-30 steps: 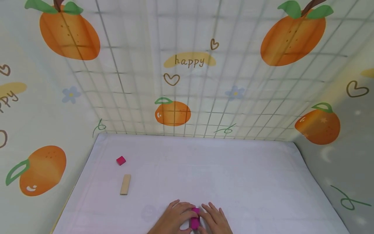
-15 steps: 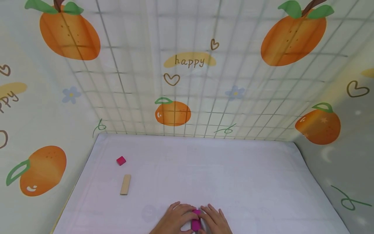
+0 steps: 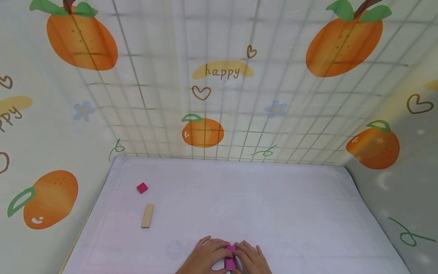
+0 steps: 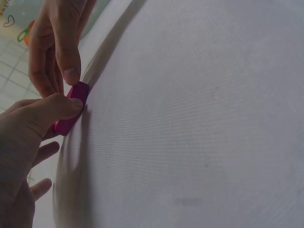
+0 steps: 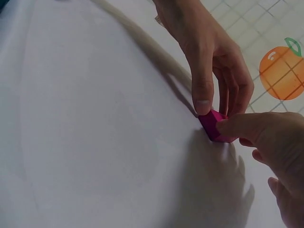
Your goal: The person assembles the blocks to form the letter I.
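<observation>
At the near edge of the table, two magenta pieces (image 3: 230, 263) sit end to end in a row, apparently touching; the fingers partly cover where they meet. From the left, my left hand (image 3: 207, 255) pinches them between thumb and fingers. My right hand (image 3: 251, 258) grips them from the other side, fingertips close to the left hand's. In the left wrist view the magenta block (image 4: 71, 111) lies on the white cloth under the left thumb. The right wrist view shows both thumbs on the near face of the magenta block (image 5: 213, 127).
Farther back on the left lie a red-pink cube (image 3: 142, 188) and a flat pale wooden block (image 3: 147, 216). The white tabletop (image 3: 273, 205) is enclosed by hanging cloth (image 3: 219, 102) printed with oranges at the back and both sides.
Both hands and the magenta pieces have shifted slightly toward the near edge and to the right. The grip stays alike; the cube and wooden block have not moved.
</observation>
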A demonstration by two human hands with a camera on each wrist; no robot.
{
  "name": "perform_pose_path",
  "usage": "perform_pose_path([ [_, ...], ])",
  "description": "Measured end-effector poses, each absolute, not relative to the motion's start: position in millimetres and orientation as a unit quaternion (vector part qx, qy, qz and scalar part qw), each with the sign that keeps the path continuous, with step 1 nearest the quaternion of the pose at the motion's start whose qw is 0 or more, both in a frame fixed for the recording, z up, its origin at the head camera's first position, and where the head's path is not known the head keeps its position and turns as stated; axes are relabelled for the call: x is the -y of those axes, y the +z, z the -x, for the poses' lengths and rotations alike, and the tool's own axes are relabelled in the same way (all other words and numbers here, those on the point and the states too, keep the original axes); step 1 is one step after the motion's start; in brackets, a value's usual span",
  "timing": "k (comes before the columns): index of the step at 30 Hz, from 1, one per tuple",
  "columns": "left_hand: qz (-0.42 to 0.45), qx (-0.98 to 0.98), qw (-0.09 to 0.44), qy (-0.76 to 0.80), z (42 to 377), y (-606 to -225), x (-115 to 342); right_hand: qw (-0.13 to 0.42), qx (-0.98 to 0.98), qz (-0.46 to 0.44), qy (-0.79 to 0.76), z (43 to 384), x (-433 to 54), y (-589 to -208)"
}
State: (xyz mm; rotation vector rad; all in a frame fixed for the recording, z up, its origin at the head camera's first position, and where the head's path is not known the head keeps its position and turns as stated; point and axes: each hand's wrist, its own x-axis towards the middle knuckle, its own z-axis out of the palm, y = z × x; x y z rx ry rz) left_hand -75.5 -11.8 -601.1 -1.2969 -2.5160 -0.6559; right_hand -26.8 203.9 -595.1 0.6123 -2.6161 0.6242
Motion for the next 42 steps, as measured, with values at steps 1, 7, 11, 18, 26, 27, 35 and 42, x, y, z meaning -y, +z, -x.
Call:
perform_pose_path([
  [1, 0.444, 0.860, 0.117, -0.225, 75, -601, 12, 0.191, 0.930, -0.220, 0.223, 27, -204, -595],
  [7, 0.449, 0.859, 0.086, -0.229, 76, -601, 17, 0.191, 0.928, -0.227, 0.225, 29, -204, -595],
  [11, 0.430, 0.873, 0.017, -0.231, 79, -598, 26, 0.176, 0.931, -0.225, 0.228, 29, -203, -590],
  [18, 0.367, 0.900, -0.012, -0.236, 87, -587, 52, 0.113, 0.947, -0.201, 0.223, 25, -201, -581],
  [26, 0.323, 0.916, 0.015, -0.236, 94, -581, 83, 0.110, 0.944, -0.201, 0.238, 26, -201, -583],
  [27, 0.317, 0.919, 0.015, -0.235, 95, -580, 87, 0.116, 0.942, -0.203, 0.239, 26, -201, -584],
  [35, 0.239, 0.943, 0.003, -0.229, 103, -572, 115, 0.108, 0.942, -0.198, 0.248, 26, -203, -584],
  [42, 0.193, 0.954, 0.022, -0.230, 108, -559, 144, 0.034, 0.949, -0.179, 0.258, 27, -203, -574],
])
